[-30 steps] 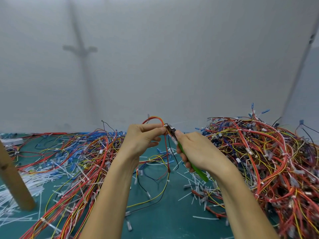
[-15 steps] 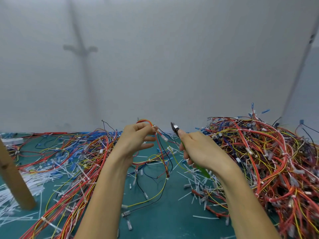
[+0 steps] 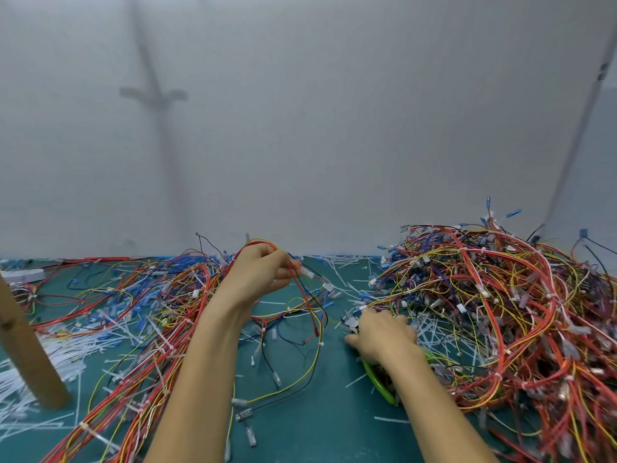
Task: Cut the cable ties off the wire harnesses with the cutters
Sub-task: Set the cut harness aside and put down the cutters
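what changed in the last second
The right hand, still holding the cutters, pulled away from the harness and dropped down and right to the mat at the foot of the right pile. The left hand shifted slightly left, keeping hold of the harness. Both piles, the left pile included, and the wooden leg stayed put.

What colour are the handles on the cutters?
Bright green cutter handles, showing below the right hand in the head view.

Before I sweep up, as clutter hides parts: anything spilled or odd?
Cut cable ties litter the green mat, thickest at left and around the right hand gripping cutters. The left hand holds a wire harness; nothing looks damaged.
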